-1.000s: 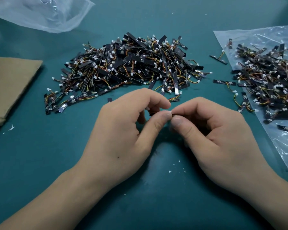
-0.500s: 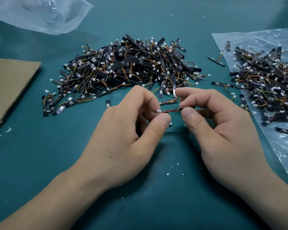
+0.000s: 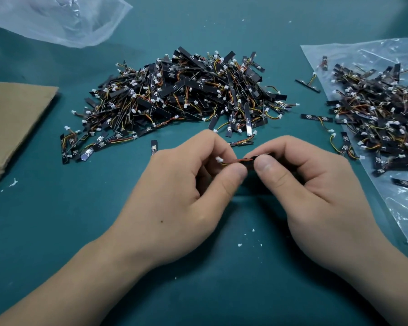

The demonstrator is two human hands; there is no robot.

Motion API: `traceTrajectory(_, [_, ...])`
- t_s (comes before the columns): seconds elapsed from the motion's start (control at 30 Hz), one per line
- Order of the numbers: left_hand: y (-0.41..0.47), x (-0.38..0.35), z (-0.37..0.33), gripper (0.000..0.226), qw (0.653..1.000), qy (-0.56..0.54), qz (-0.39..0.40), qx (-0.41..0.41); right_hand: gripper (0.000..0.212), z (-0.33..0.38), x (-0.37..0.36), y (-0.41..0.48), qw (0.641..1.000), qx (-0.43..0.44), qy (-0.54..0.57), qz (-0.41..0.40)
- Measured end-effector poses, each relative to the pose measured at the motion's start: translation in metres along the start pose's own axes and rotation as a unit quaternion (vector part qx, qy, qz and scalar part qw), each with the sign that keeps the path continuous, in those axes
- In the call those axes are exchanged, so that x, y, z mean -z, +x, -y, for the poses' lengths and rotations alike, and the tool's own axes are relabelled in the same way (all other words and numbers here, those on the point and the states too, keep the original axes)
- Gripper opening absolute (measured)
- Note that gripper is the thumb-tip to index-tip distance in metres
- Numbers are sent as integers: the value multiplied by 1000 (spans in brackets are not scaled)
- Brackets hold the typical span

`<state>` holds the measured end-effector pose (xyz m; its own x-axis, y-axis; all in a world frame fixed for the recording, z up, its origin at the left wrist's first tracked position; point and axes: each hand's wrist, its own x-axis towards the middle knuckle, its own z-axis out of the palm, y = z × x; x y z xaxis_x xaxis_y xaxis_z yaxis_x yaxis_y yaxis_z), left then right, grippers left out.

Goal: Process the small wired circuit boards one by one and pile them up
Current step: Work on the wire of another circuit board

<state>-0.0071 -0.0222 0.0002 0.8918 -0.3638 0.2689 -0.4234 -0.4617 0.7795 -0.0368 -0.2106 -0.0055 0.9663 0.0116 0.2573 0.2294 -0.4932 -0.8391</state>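
Held board: a small wired board (image 3: 239, 161) sits in the middle of the frame, held between the two hands. Its black strip points toward the right hand, and its red and yellow wires run left to a white plug (image 3: 219, 159).
Left hand: the left hand (image 3: 181, 201) is curled in, with thumb and forefinger pinching the wires just short of the plug. Its forearm comes in from the lower left corner.
Right hand: the right hand (image 3: 316, 196) is curled too, its thumb tip pressing the black end of the board against the forefinger. Its forearm enters from the lower right.
Thumbs: the two tips sit just beside each other.
Hidden: the right fingers cover most of the black strip, so its markings can't be made out. The lower fingers of both hands are tucked out of sight.
Big pile: a heap of boards (image 3: 186, 97) lies in the upper middle, just beyond the knuckles.
Second pile: another heap (image 3: 382, 114) lies at the right edge on a clear plastic sheet (image 3: 405, 208). Both are cut off by the frame.
Strays: a few single boards (image 3: 316, 117) lie between the two piles.
Table: the teal table (image 3: 57, 231) has white crumbs (image 3: 240, 244) below the hands.
Cardboard: a brown sheet (image 3: 14, 118) lies at the left edge, partly out of frame.
Bag: a clear plastic bag (image 3: 57, 20) sits in the upper left corner, cut off at the top.
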Motion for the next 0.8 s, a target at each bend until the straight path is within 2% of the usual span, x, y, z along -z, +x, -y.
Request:
traceTrajectory(0.23, [0,2,-2,21,1000,-22,10,8,19,-2,0,0,999,-5,9,32])
traceTrajectory(0.4, [-1,1,-1,30,999,13,45,15,21,-2,2,-1,997,-5,6,72])
traceTrajectory(0.8, [-1,3,0,20,999,14,48,17,12,-3,0,-1,999,3,20,39])
